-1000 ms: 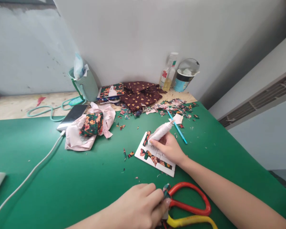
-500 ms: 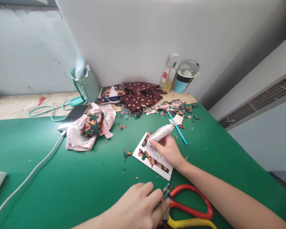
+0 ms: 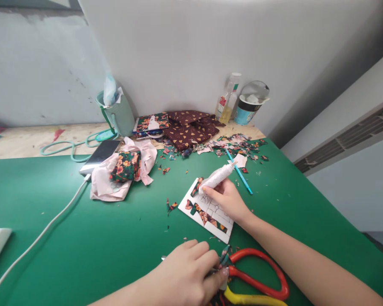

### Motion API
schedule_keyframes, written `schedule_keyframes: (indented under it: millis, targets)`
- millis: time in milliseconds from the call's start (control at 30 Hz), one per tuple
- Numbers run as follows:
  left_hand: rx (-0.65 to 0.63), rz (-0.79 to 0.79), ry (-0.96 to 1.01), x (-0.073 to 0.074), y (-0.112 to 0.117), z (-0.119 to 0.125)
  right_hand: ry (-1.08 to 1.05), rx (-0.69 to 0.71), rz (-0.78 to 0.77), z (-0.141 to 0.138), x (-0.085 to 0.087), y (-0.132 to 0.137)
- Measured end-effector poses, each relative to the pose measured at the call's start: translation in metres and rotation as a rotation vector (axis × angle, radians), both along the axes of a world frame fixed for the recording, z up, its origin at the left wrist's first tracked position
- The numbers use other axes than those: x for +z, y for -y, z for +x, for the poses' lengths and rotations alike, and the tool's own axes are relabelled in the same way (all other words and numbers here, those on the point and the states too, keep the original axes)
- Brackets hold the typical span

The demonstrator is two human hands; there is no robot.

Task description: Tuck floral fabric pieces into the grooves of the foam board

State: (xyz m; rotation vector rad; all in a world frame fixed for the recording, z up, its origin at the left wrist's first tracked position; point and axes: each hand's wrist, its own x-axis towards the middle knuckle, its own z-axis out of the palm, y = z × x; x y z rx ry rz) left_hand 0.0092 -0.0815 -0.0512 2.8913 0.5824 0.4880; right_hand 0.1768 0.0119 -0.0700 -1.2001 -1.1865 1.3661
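Note:
A white card with floral fabric pieces stuck on it lies on the green mat. My right hand is closed round a white paper-wrapped tool whose tip rests on the card's upper left part. My left hand is at the near edge, fingers pinched on a small floral fabric scrap beside the red and yellow scissors.
Pink cloth with a floral patch, a phone with a white cable, a teal bag, maroon fabric, a bottle, a blue cup, a blue pen and several fabric scraps lie behind.
The view shifted slightly. My right hand with the tool stays on the card, and my left hand keeps pinching the scrap by the scissors.

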Motion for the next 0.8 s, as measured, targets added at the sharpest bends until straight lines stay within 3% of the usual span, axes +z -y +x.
schedule_keyframes:
  millis: [233,533,800]
  targets:
    - [-0.037,-0.179,-0.167,0.016,-0.016,-0.016,0.001,0.01,0.015,0.0,0.001,0.0]
    - [-0.05,-0.375,-0.197,0.037,-0.044,-0.04,0.01,0.007,0.011,0.0,0.001,0.002]
    - [-0.059,-0.438,-0.151,0.036,-0.047,-0.048,0.016,-0.003,0.005,0.0,0.001,0.001]
